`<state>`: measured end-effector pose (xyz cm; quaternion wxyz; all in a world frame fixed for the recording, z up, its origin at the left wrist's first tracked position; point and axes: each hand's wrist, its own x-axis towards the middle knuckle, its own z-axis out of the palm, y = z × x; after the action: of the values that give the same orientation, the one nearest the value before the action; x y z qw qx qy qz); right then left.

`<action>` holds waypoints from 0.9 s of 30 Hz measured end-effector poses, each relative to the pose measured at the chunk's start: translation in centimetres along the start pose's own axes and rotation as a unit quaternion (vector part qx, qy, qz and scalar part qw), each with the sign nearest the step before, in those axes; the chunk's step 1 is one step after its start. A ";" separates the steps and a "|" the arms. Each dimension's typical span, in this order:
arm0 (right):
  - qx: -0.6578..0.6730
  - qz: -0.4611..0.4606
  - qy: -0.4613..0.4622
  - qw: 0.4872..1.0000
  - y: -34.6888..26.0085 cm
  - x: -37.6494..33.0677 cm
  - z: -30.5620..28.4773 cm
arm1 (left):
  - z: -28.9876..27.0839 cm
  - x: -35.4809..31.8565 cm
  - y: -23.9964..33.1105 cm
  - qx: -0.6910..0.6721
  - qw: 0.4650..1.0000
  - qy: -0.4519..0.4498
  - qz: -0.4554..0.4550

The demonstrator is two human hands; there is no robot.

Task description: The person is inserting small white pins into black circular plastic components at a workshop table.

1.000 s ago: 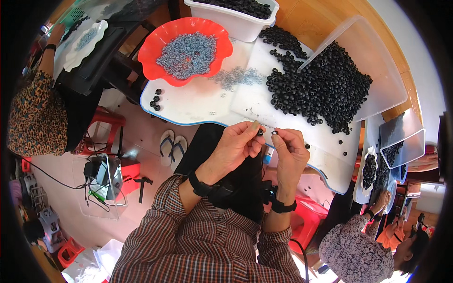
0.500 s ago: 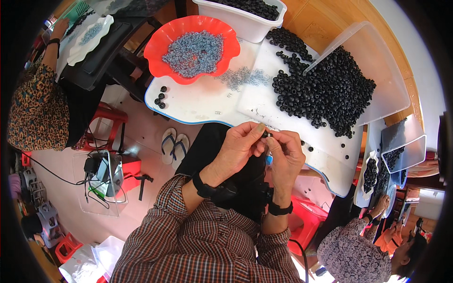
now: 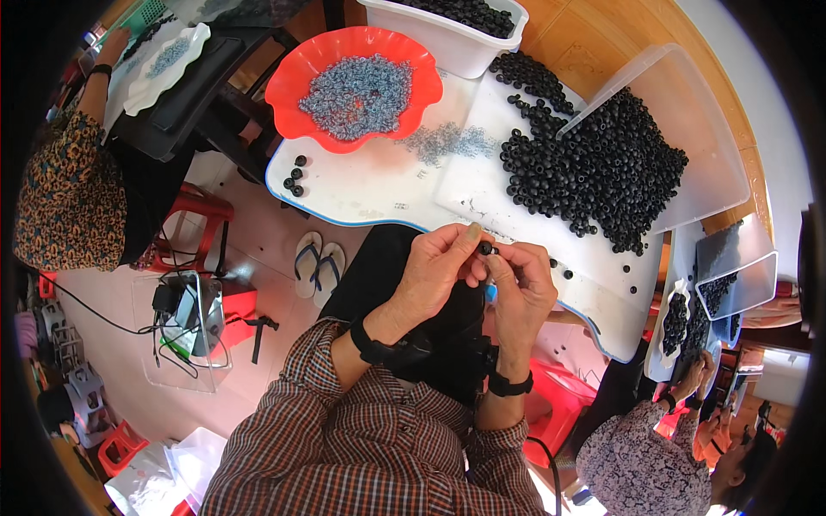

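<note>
At the edge of the white surface (image 3: 379,185), I bring both hands together over my lap, my left hand (image 3: 439,271) and right hand (image 3: 520,288) meeting fingertip to fingertip around one small black bead (image 3: 486,248), which sits pinched between them just off the surface's near rim. Whether a tiny metal piece is also in the pinch, I cannot tell; it is too small to make out. Most of the work appears to lie ahead: a broad heap of black beads (image 3: 594,168) spreads beside a tipped clear tray (image 3: 680,146), a white tub (image 3: 456,30) at the far edge holds more, and the red scalloped bowl (image 3: 357,86) is full of small grey metal parts (image 3: 357,84). Only a handful of beads, the small cluster (image 3: 294,176) near the surface's left edge, sits apart, perhaps the finished ones. Other people work at neighbouring tables, one in a patterned top (image 3: 60,189) to my left.
</note>
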<state>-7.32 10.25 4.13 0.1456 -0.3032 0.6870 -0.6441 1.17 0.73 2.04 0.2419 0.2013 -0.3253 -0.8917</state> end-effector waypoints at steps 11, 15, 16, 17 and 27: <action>-0.057 -0.033 0.011 0.998 -0.6 -0.1 0.0 | -0.1 -0.4 0.5 0.033 0.999 -0.027 0.021; -0.080 -0.053 0.009 0.995 -0.7 -0.1 0.0 | -0.3 -0.4 0.3 0.055 0.997 -0.031 0.046; -0.091 -0.063 0.005 0.994 -0.9 -0.1 0.0 | -0.3 -0.3 0.3 0.055 0.997 -0.031 0.046; -0.103 -0.074 0.001 0.992 -1.0 -0.1 0.0 | -0.3 -0.3 0.4 0.071 0.996 -0.030 0.049; -0.177 -0.139 -0.010 0.974 -0.8 -0.1 0.2 | -0.4 -0.4 1.2 0.148 0.986 -0.012 0.071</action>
<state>-6.93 10.17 4.85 0.0057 -0.4228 0.7398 -0.5234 2.08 0.03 2.65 0.2676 0.2006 -0.4704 -0.8166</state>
